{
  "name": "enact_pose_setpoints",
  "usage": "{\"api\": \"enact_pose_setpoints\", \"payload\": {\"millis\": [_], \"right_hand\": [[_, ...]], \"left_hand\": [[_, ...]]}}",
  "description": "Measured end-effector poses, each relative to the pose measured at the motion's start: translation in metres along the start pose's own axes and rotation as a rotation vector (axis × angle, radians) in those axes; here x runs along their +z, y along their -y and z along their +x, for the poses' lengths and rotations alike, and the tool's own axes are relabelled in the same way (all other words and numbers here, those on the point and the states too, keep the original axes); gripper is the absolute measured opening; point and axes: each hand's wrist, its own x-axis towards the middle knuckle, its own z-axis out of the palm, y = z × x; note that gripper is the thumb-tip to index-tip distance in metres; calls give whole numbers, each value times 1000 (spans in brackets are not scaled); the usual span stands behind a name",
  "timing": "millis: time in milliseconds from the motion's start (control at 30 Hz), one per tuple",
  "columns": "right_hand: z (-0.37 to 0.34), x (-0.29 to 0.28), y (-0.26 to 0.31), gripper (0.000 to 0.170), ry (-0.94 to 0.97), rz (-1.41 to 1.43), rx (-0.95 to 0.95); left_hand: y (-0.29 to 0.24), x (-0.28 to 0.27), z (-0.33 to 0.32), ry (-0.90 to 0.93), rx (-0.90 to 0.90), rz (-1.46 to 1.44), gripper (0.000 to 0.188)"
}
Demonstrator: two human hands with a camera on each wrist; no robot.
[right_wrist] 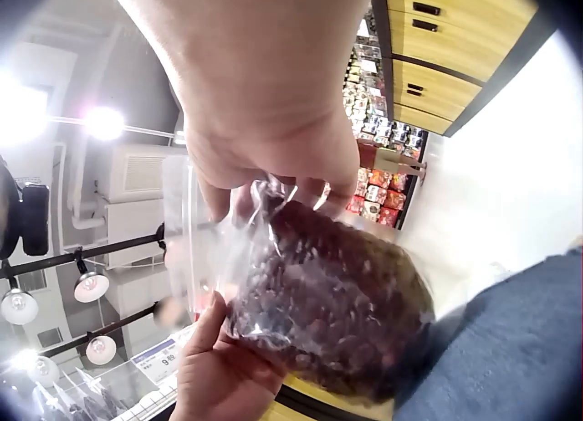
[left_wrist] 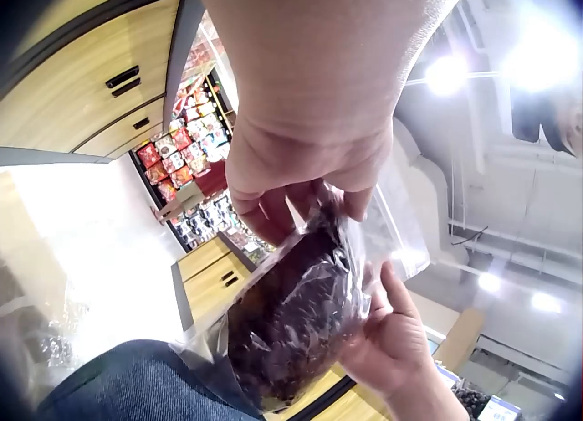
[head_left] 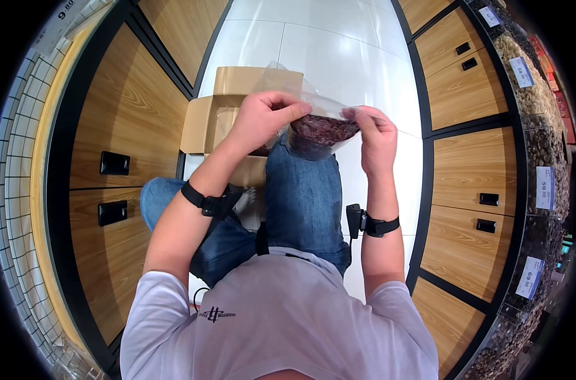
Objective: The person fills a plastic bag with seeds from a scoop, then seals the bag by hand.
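Observation:
A clear plastic bag of dark red dried pieces [head_left: 322, 134] hangs above the person's knee in the head view. The left hand [head_left: 267, 120] pinches the bag's left upper side, and the right hand [head_left: 378, 136] pinches its right side. In the left wrist view the left hand [left_wrist: 310, 157] grips gathered plastic above the bag's contents [left_wrist: 291, 312], with the right hand [left_wrist: 392, 348] on the far side. The right wrist view shows the right hand [right_wrist: 273, 157] gripping the bag [right_wrist: 328, 302], the left hand [right_wrist: 223, 375] beyond it.
An open cardboard box [head_left: 196, 130] with clear plastic inside stands on the white tiled floor [head_left: 319, 38], beyond the knees. Wooden cabinets [head_left: 126, 101] line both sides; bins of loose goods with price tags [head_left: 545, 187] run along the right.

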Motion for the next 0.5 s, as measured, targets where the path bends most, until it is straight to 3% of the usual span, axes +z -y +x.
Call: {"api": "enact_pose_setpoints", "payload": {"millis": [133, 333, 500], "right_hand": [[3, -2, 22, 9, 2, -20, -177], [3, -3, 35, 7, 19, -163, -194], [2, -9, 31, 6, 55, -56, -157]], "left_hand": [[-17, 0, 1, 0, 81, -147, 18], [-40, 1, -5, 50, 76, -58, 15], [-41, 1, -6, 45, 119, -183, 12]]}}
